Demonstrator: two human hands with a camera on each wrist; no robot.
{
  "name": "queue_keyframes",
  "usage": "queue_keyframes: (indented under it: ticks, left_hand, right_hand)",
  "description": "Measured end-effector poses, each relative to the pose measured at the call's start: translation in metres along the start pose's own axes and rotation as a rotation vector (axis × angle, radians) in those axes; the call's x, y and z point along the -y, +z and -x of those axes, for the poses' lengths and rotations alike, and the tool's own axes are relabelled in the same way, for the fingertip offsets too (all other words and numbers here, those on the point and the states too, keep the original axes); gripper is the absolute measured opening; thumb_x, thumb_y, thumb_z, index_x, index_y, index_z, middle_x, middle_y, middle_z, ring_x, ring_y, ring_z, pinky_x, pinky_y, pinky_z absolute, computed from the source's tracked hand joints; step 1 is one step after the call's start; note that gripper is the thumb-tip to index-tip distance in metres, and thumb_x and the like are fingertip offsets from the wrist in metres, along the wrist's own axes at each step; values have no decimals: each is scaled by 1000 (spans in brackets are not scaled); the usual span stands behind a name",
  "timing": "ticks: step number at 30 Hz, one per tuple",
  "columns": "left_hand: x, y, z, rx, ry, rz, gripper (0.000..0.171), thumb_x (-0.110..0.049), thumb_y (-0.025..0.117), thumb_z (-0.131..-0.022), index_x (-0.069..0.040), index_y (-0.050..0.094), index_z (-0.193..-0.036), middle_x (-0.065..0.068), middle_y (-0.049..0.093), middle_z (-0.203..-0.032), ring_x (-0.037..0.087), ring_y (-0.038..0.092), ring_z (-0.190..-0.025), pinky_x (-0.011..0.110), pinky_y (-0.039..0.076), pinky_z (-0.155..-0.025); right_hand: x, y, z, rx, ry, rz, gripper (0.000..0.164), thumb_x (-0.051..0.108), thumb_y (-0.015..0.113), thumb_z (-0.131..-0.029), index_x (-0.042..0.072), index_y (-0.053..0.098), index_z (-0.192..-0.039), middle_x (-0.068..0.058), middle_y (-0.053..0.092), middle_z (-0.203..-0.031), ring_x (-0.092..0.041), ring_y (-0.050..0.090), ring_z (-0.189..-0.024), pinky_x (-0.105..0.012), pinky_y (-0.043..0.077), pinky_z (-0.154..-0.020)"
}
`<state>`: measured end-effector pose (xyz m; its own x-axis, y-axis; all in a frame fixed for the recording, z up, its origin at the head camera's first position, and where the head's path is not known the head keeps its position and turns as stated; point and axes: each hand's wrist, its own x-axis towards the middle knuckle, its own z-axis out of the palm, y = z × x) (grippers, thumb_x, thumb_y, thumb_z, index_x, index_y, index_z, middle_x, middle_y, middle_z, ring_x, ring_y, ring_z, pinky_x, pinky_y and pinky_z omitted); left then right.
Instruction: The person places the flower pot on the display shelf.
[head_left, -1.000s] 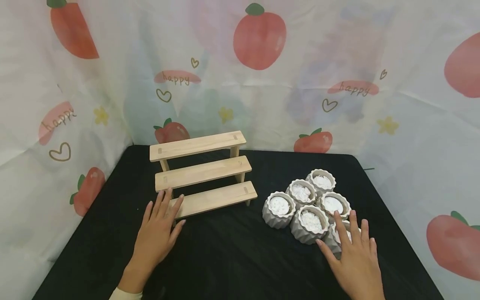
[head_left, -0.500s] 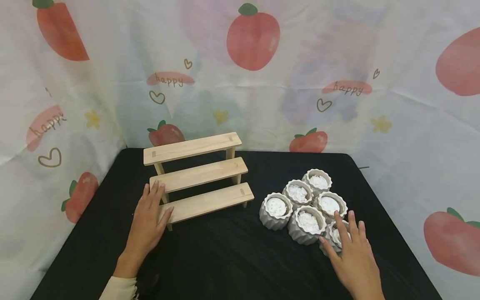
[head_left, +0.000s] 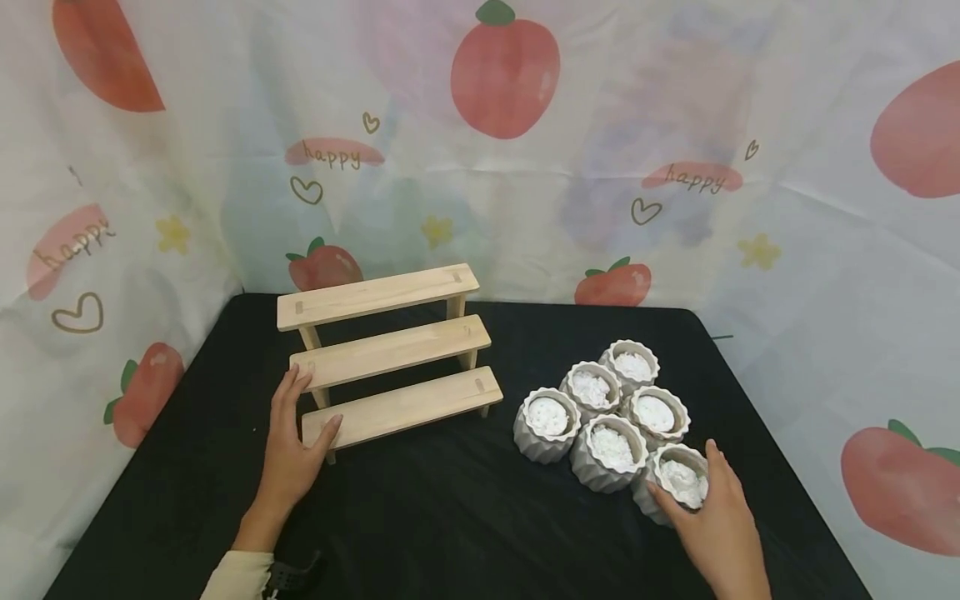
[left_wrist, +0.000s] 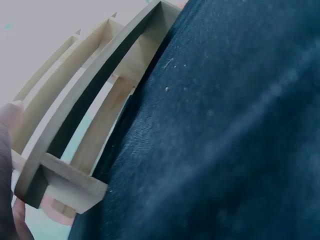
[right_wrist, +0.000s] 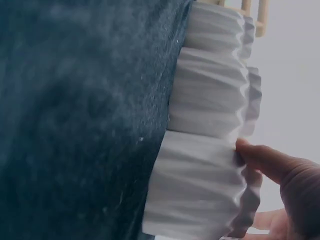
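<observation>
A three-tier wooden display stand (head_left: 390, 358) stands on the left of the black-covered table. My left hand (head_left: 288, 458) holds its left end, thumb against the lowest step and fingers near the middle step. In the left wrist view, fingertips (left_wrist: 12, 114) touch the stand's end (left_wrist: 75, 185). On the right, several grey fluted pots with white grains inside stand clustered together. My right hand (head_left: 720, 517) holds the nearest pot (head_left: 678, 475), with the thumb at its near rim and fingers round its right side. In the right wrist view, the thumb presses that pot's (right_wrist: 195, 185) scalloped rim.
The other pots touch or nearly touch the held one, such as the front middle pot (head_left: 609, 454) and the left pot (head_left: 546, 425). A black cloth (head_left: 465, 517) covers the table. A fruit-printed curtain (head_left: 510, 208) rises behind and at both sides.
My left hand has shifted left and slightly down to the stand's end. My right hand has moved from hovering spread over the nearest pot to gripping it. The view has shifted slightly.
</observation>
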<state>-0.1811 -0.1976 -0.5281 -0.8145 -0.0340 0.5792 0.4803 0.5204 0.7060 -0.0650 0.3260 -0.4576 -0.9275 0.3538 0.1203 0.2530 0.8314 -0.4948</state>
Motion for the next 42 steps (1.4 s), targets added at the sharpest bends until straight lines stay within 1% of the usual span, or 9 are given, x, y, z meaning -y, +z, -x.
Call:
queue_keyframes:
  ticks: [4, 13, 17, 21, 25, 28, 32, 37, 42]
  left_hand:
    - [4, 4, 0, -29, 9, 76, 82, 4, 76, -89, -7, 36, -158, 9, 18, -168, 28, 22, -151, 23, 22, -119]
    - [9, 7, 2, -29, 28, 89, 87, 12, 75, -84, -3, 30, -156, 13, 12, -167, 24, 21, -149, 20, 25, -117]
    - [4, 9, 3, -47, 21, 90, 86, 19, 72, -81, 3, 30, -154, 19, 13, -166, 19, 24, -146, 19, 30, -112]
    - [-1, 12, 3, -52, 32, 107, 84, 23, 69, -79, 8, 30, -152, 26, 14, -164, 18, 25, -146, 22, 32, -110]
    - [2, 14, 5, -40, 37, 81, 86, 20, 71, -79, 4, 31, -154, 21, 15, -165, 15, 25, -147, 21, 33, -109]
    - [7, 14, 5, -25, 40, 74, 87, 16, 72, -81, -2, 31, -156, 15, 14, -168, 17, 25, -148, 22, 34, -110]
    - [10, 11, 2, -19, 50, 87, 86, 13, 71, -84, -6, 30, -157, 12, 13, -168, 21, 24, -150, 22, 33, -112]
    - [11, 8, 1, -25, 60, 83, 86, 11, 72, -84, -6, 32, -157, 12, 15, -168, 22, 24, -149, 22, 33, -111]
    - [12, 8, 2, -24, 65, 93, 87, 12, 74, -83, -5, 32, -157, 15, 16, -167, 20, 24, -149, 20, 33, -110]
  right_hand:
    - [-4, 0, -1, 65, 90, -33, 115, 42, 86, -84, -9, 15, -160, -42, 29, -152, -61, 32, -135, -76, 32, -104]
    - [-14, 4, -3, 105, 165, -147, 120, 43, 87, -83, -7, 11, -161, -39, 27, -156, -58, 31, -139, -71, 32, -105]
    - [-15, 7, -2, 84, 208, -246, 115, 40, 90, -81, -6, 19, -159, -37, 33, -152, -54, 36, -136, -68, 35, -102]
    - [-19, 10, 2, 41, 267, -322, 110, 35, 92, -79, -7, 25, -155, -34, 37, -149, -49, 39, -133, -62, 37, -101]
    - [-22, 15, 4, 0, 351, -415, 107, 28, 93, -79, -4, 27, -156, -26, 41, -148, -35, 46, -128, -25, 48, -91]
    - [-21, 20, 4, -68, 424, -593, 105, 15, 95, -76, 2, 31, -157, -13, 47, -142, -16, 52, -116, -4, 44, -73]
    - [-17, 26, 4, -164, 461, -759, 101, 3, 97, -69, 7, 41, -152, 2, 52, -127, -5, 53, -107, -4, 46, -75]
    - [-12, 28, 6, -237, 523, -764, 103, 9, 100, -67, 12, 46, -154, 3, 55, -132, -7, 54, -112, -3, 44, -75]
    - [-9, 25, 8, -381, 538, -790, 100, 8, 99, -67, 16, 50, -154, -2, 56, -139, -7, 54, -118, -3, 43, -79]
